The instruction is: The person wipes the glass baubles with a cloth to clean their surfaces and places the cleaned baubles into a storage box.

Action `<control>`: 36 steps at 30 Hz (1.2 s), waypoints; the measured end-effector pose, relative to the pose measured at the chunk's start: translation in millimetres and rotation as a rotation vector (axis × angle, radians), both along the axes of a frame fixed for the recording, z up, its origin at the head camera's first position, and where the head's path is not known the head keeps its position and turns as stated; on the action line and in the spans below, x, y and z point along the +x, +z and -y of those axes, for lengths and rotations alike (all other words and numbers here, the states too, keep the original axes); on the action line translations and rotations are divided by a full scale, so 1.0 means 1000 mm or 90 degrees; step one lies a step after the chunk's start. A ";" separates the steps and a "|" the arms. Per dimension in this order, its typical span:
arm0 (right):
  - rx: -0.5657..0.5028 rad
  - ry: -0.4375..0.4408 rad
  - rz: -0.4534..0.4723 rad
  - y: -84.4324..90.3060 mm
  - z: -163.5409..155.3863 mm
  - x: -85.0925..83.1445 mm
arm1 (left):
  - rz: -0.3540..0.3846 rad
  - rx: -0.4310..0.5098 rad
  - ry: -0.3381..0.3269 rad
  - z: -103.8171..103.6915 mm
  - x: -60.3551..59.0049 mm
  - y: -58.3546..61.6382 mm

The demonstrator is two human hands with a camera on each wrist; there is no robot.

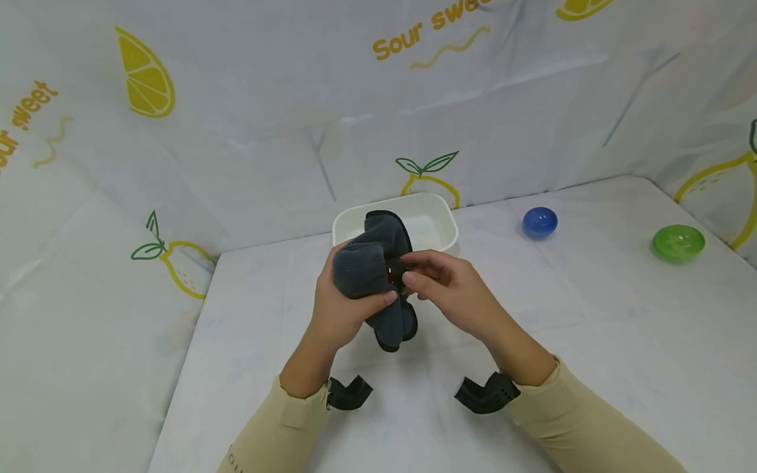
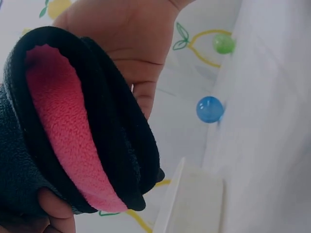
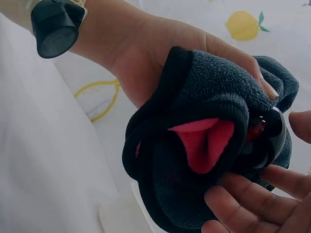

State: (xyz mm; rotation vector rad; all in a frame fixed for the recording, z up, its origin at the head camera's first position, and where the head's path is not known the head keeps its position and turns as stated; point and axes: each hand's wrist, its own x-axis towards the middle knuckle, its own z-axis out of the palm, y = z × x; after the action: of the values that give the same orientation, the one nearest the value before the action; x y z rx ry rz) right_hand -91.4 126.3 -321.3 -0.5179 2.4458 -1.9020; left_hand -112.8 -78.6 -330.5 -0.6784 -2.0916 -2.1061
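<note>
The dark cloth (image 1: 358, 270) lies gripped in the left hand (image 1: 338, 314).

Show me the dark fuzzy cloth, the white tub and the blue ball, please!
Dark fuzzy cloth (image 1: 359, 266): head view, on its rounded outer fold.
White tub (image 1: 430, 223): head view, on its bare inside.
Blue ball (image 2: 210, 109): left wrist view, on its middle.
</note>
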 end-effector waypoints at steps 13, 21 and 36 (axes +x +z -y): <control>0.050 -0.072 -0.110 -0.003 0.000 0.002 | 0.028 0.042 -0.016 0.002 -0.003 0.002; 0.064 -0.003 -0.111 -0.001 -0.001 0.001 | 0.047 0.036 -0.008 0.006 -0.004 0.001; 0.083 0.008 -0.123 -0.001 0.000 0.000 | 0.035 0.007 -0.032 0.005 -0.003 -0.004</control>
State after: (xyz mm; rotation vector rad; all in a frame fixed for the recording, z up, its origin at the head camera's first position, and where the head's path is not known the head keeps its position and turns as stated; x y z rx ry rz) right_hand -90.9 126.0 -322.4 -0.7409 2.6524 -1.7487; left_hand -116.1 -83.5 -334.2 -0.6855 -2.1106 -2.1853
